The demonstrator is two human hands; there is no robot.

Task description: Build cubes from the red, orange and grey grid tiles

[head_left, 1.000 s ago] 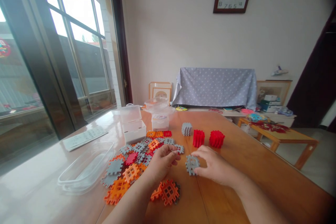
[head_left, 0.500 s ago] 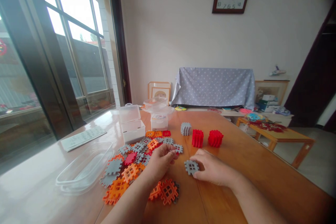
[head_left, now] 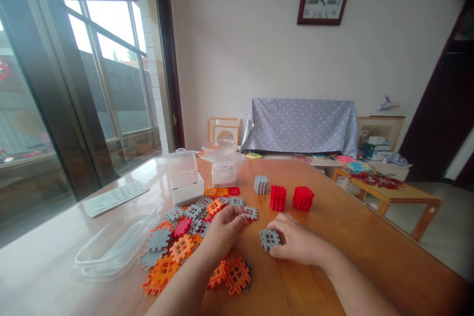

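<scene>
**Grey window piece (head_left: 269, 240) pinched at its edge by the right hand (head_left: 296, 239)**

The right grip is closed on the grey window piece, with the thumb on the near side and the fingers on the far side. This piece is in front of the person, between the loose pile (head_left: 182, 227) and the right wrist. I cannot tell if it is one layer or several, nor if its lower edge touches the worktop (head_left: 303, 286). The left hand (head_left: 226, 227) is curled at the right side of the pile; whether its grip holds something, I cannot tell.

In my judgement, the pinch works best on the toothed rim, with light and equal pressure, so that the window openings stay visible. If there are several layers, a squeeze from one side only could make them slide, and the left fingers would be a good support.

The worktop is of brown wood, smooth and shiny near the window (head_left: 114, 59). Beyond the right hand stand a grey stack (head_left: 261, 184) and two red stacks (head_left: 278, 198) (head_left: 303, 198), apart from one another. At the left are a transparent tray (head_left: 118, 239), printed sheets (head_left: 114, 198) and a white box (head_left: 188, 188) with its lid raised. Behind, a dotted cloth (head_left: 301, 126) hangs below a wall clock (head_left: 324, 0), and a low table (head_left: 418, 191) stands at the right.
</scene>
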